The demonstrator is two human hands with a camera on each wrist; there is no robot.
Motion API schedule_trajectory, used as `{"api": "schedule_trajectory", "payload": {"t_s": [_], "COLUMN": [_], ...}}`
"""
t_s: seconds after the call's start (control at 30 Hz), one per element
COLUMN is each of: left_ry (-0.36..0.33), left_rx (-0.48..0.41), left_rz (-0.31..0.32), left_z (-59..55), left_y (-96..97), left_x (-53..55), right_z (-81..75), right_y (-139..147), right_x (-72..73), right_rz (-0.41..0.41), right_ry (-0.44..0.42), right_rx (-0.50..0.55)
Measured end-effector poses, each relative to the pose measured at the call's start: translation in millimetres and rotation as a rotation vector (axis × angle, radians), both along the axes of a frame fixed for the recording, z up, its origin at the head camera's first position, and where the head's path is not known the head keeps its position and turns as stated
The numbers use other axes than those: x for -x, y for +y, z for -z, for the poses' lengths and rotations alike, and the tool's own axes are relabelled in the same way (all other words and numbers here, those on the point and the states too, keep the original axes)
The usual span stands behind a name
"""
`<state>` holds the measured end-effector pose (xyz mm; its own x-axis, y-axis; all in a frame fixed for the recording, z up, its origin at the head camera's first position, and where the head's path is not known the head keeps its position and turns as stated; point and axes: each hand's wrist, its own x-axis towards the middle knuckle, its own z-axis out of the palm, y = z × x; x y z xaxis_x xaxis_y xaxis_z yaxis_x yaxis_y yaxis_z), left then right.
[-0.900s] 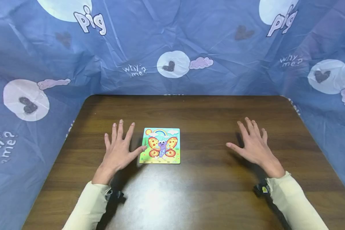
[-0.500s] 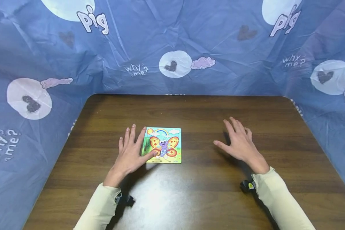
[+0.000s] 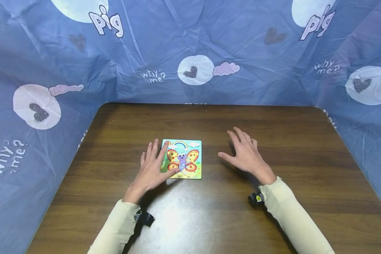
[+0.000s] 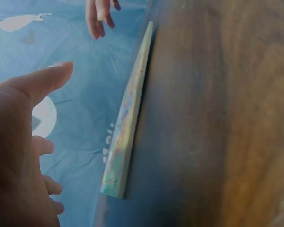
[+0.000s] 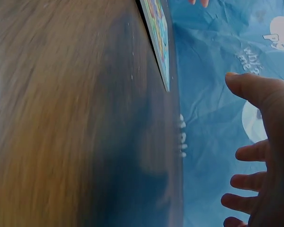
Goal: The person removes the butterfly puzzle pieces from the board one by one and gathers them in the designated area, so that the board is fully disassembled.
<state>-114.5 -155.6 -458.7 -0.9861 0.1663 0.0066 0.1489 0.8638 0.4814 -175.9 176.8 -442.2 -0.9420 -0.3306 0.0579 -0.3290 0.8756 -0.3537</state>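
Blue printed cloth (image 3: 197,31) walls the wood-grain bench (image 3: 273,123) on three sides. The left hand (image 3: 150,173) and right hand (image 3: 247,155), fingers loosely spread and empty, flank the square butterfly board (image 3: 192,157) lying flat there; the left seems to hover over its edge.

Butterfly board (image 5: 160,38) cropped atop right-wrist view
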Motion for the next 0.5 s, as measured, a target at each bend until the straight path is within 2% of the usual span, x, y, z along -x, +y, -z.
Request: {"api": "schedule_trajectory", "payload": {"t_s": [0.2, 0.5], "left_ry": [-0.007, -0.047], "left_rx": [-0.017, -0.035], "left_rz": [0.010, 0.025], "left_z": [7.5, 13.1], "left_y": [0.7, -1.2], "left_x": [3.0, 6.0], "right_z": [3.8, 6.6], "right_y": [-17.6, -42.8], "right_x": [4.9, 10.9], "right_rz": [-0.018, -0.038], "right_ry": [-0.012, -0.033], "right_rx": [0.032, 0.060]}}
